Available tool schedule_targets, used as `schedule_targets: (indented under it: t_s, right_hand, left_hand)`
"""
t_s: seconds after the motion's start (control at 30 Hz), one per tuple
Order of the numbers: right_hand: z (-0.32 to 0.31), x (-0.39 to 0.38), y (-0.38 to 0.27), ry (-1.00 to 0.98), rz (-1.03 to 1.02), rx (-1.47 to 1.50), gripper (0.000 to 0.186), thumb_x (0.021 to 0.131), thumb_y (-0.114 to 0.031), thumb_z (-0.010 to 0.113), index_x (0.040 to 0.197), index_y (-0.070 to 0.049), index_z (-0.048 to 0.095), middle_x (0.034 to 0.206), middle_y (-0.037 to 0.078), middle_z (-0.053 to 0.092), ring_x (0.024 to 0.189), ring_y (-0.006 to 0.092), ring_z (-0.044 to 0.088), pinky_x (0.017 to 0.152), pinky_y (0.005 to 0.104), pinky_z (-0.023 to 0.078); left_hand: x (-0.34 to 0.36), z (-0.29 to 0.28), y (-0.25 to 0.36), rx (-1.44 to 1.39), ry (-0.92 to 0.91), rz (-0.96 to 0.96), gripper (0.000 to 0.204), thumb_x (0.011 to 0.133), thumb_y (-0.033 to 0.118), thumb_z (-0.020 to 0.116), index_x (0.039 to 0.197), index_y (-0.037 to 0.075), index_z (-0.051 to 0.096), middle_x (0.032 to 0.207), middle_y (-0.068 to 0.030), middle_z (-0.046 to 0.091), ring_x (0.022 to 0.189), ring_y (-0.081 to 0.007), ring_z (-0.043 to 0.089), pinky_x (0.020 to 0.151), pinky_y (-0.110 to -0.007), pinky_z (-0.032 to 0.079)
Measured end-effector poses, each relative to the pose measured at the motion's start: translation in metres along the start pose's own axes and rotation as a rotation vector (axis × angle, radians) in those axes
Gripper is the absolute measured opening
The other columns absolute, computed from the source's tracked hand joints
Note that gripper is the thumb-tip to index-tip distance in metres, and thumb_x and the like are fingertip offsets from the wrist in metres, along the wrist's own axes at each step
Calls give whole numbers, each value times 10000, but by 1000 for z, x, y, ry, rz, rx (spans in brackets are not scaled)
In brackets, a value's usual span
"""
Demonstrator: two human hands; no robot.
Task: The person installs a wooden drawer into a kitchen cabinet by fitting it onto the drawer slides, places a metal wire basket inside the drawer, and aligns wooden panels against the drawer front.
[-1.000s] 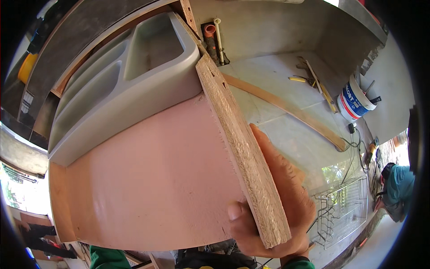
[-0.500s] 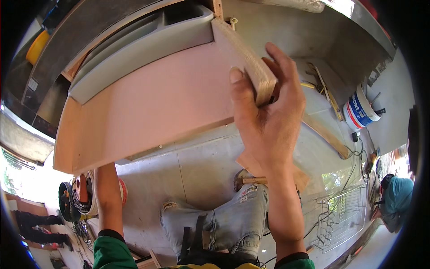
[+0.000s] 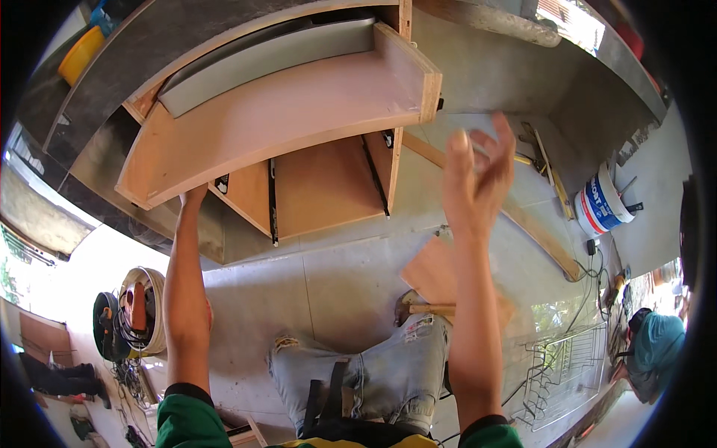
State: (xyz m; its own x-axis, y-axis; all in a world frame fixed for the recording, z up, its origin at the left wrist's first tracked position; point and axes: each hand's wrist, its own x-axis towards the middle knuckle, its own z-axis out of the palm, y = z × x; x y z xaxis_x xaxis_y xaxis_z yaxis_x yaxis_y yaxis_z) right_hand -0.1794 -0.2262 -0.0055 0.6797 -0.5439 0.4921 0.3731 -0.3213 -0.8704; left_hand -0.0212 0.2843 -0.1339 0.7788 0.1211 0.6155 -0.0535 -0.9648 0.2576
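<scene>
A wooden drawer [image 3: 299,108] with a grey plastic tray [image 3: 269,67] at its far side juts out of the cabinet. Under its near left edge reaches my left hand [image 3: 194,196], the fingers hidden behind the wood. To the right of the drawer, clear of its side panel, my right hand [image 3: 478,179] is raised in the air; thumb and fingers are apart, somewhat blurred, and nothing is in them. Below the drawer shows the open cabinet bay [image 3: 321,187] with black metal slide rails [image 3: 272,198] on its walls.
A hammer [image 3: 429,308] and a thin board [image 3: 433,269] lie on the floor near my knees. At right are a wood strip [image 3: 541,237], a paint bucket [image 3: 597,196] and a wire rack [image 3: 567,366]. Tool buckets [image 3: 153,299] stand at left. A person [image 3: 657,347] crouches far right.
The drawer has moved away from me, toward the cabinet, uncovering the bay and rails below. My right hand has let go of its side panel. My left hand has moved forward beneath it.
</scene>
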Motion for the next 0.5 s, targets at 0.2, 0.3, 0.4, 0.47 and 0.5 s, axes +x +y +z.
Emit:
schedule_targets:
  t_s: [0.2,0.3,0.4,0.47,0.5]
  right_hand:
    - [-8,-51,4,-215,-444,-20,271,744,-99,757,936,-49,573,756,23,534,664,81,487,571,247,420]
    - [49,-59,-31,-454,-567,98,275,729,-47,779,888,-45,555,677,21,496,533,108,444,492,238,395]
    - [88,-50,-45,-455,-470,119,257,776,-89,754,852,-31,515,690,64,546,535,172,532,502,278,439]
    - [99,-43,-49,-385,-484,10,305,853,-243,663,886,-34,443,757,155,563,611,358,611,475,441,493]
    - [101,-40,-51,-382,-487,10,305,853,-243,663,886,-34,443,757,155,563,611,358,611,475,441,493]
  left_hand:
    - [1,-21,22,33,7,-6,309,912,250,546,1137,50,614,1159,-186,613,1081,-374,556,895,-454,441]
    - [-1,-19,27,38,87,73,311,910,254,545,1130,47,618,1163,-186,615,1085,-374,556,910,-452,434]
    - [2,-14,32,90,130,111,318,902,258,557,1127,42,620,1165,-185,616,1084,-375,559,924,-449,429]
    - [1,-12,30,70,147,97,332,892,254,573,1143,40,610,1178,-181,612,1082,-379,560,931,-447,426]
    - [1,-11,29,60,155,90,340,886,251,581,1151,39,606,1184,-180,610,1081,-380,561,935,-445,425]
